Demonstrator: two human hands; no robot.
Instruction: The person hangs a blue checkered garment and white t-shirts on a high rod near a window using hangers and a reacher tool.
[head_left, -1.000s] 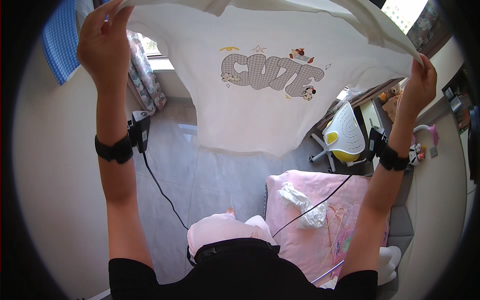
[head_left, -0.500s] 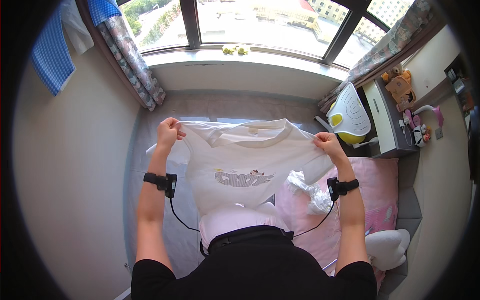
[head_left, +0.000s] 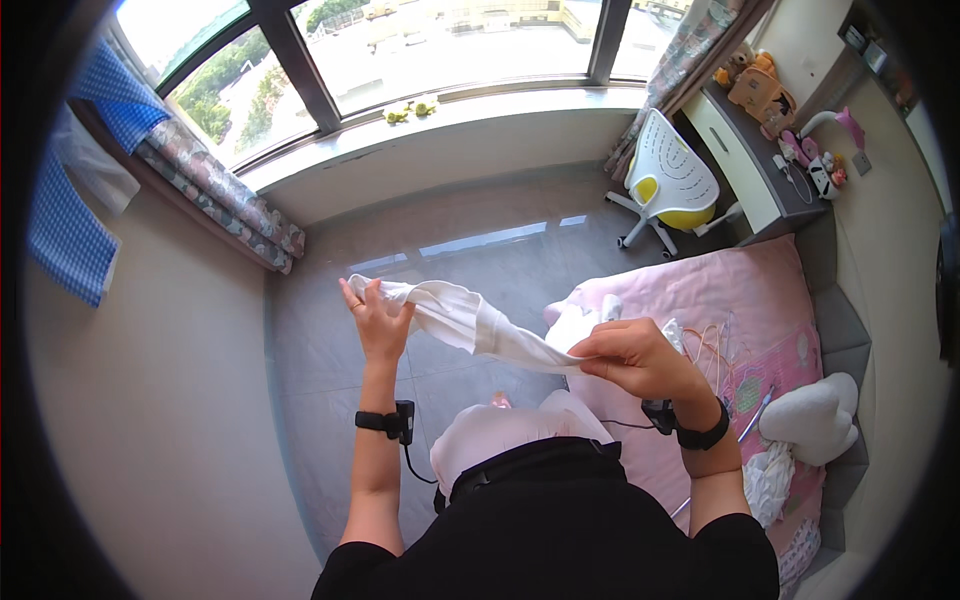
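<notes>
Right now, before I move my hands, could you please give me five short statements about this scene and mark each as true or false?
1. The left hand and the right hand both hold the white garment. True.
2. The pink bedding is on the person's right side. True.
3. The white garment lies spread flat on the floor. False: the white garment is held up, bunched, between the two hands.
4. The chair is red all over. False: the chair is white and yellow.
5. The blue checked cloth hangs at the right edge of the view. False: the blue checked cloth hangs at the left.
</notes>
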